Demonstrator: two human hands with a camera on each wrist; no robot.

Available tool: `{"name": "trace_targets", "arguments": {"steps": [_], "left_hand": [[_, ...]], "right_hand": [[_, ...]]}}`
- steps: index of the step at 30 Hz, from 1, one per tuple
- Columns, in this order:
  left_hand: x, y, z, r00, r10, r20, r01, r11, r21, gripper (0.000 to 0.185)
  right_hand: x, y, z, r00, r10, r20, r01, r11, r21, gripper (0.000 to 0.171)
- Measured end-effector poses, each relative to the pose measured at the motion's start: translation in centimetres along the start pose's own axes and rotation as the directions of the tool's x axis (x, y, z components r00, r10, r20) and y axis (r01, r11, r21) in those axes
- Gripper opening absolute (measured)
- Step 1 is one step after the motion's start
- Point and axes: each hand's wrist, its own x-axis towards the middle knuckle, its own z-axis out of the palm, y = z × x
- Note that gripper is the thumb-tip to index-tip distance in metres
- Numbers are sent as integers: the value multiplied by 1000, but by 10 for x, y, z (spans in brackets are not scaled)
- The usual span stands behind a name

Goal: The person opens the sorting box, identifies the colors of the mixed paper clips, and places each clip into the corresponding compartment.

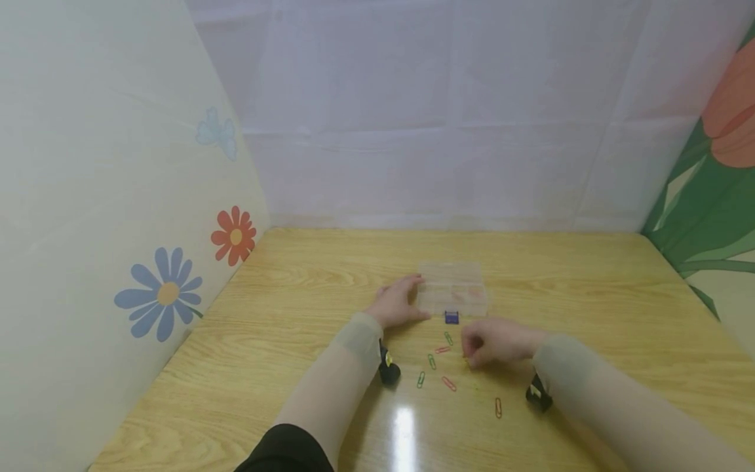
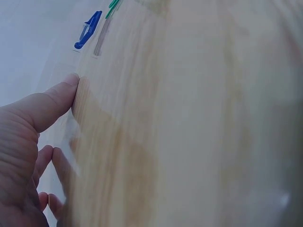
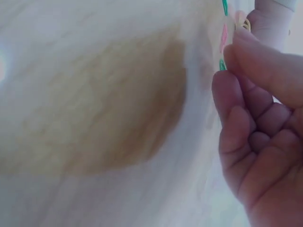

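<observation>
Clear plastic compartment box (image 1: 453,288) with a blue latch (image 1: 451,317), lid down, flat on the wooden tabletop (image 1: 590,308) near its middle. Left hand (image 1: 396,303) laid against the box's left end, thumb and fingers spread along the wall, grip loose and open rather than clamped; thumb tip (image 2: 64,90) pressed to the clear edge in the left wrist view. Scattered just in front of the box: coloured paper clips, a green one (image 1: 448,338), a red one (image 1: 442,350), another green (image 1: 432,361), a third green (image 1: 421,379), a red (image 1: 449,383) and an orange one (image 1: 498,407) farther out. Right hand (image 1: 492,342) resting just right of the clips, fingers (image 3: 236,123) curled inward, thumb over forefinger. Whether that grip pinches a clip: cannot tell, right wrist view too blurred. Flower-patterned panels at both sides.
</observation>
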Motion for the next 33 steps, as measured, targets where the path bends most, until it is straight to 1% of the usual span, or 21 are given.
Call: {"name": "trace_targets", "arguments": {"steps": [4,8,13,17,21,25,27,30,33], "left_hand": [[0,0,0,1000,0,-1,0,1000,-2,86],[0,1,0,1000,0,-1,0,1000,1,86],[0,0,0,1000,1,-2,-1,1000,-2,85],[1,-1,1,1000,1,-2,-1,1000,-3,85],[0,-1,1,1000,-2,0,2,1000,-4,85],[0,0,0,1000,-4,3,4,1000,-2,85],[0,0,0,1000,-3,2,3,1000,2,85],[0,0,0,1000,-4,0,4,1000,6,86],[1,0,1,1000,-1,-5,1,1000,8,86]], "right_hand": [[3,1,-5,999,4,-51,-3,1000,18,11],[6,3,-11,993,22,-120,-17,999,42,8],[12,6,-21,976,38,-216,-21,996,82,6],[18,10,-30,959,82,-272,-50,991,122,7],[25,11,-39,944,111,-311,-67,987,148,9],[30,9,-47,930,131,-344,-83,985,152,15],[33,9,-50,921,150,-360,-100,983,153,16],[37,10,-53,913,157,-377,-104,982,157,18],[41,10,-55,902,170,-396,-115,980,160,17]]}}
